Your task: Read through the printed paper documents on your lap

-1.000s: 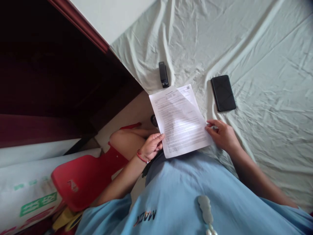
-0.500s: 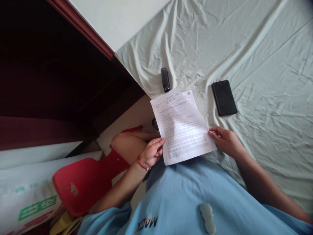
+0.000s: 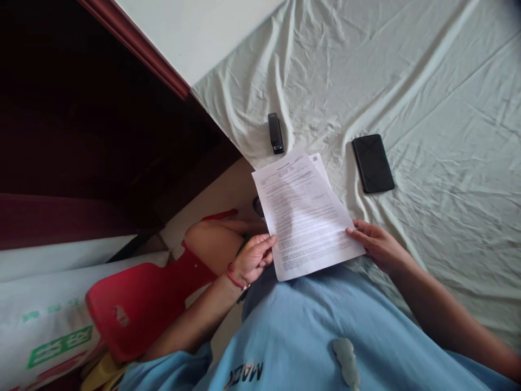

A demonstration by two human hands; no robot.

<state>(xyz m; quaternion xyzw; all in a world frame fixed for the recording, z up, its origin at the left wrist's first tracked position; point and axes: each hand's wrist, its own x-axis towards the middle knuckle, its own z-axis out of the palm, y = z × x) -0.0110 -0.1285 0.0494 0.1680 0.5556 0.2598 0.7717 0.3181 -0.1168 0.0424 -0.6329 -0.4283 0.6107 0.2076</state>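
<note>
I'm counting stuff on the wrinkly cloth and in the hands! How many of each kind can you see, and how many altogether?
Sheets of paper: 2 showing, one mostly hidden under the other
Black stapler: 1
Flat black phone-like thing: 1
Total: 4

Stapler (image 3: pixel 275 133) just beyond the papers (image 3: pixel 307 217)

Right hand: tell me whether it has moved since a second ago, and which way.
Yes. Judged against the black rectangular object lying on the sheet, the right hand has drawn slightly away, toward the blue shirt.
</note>
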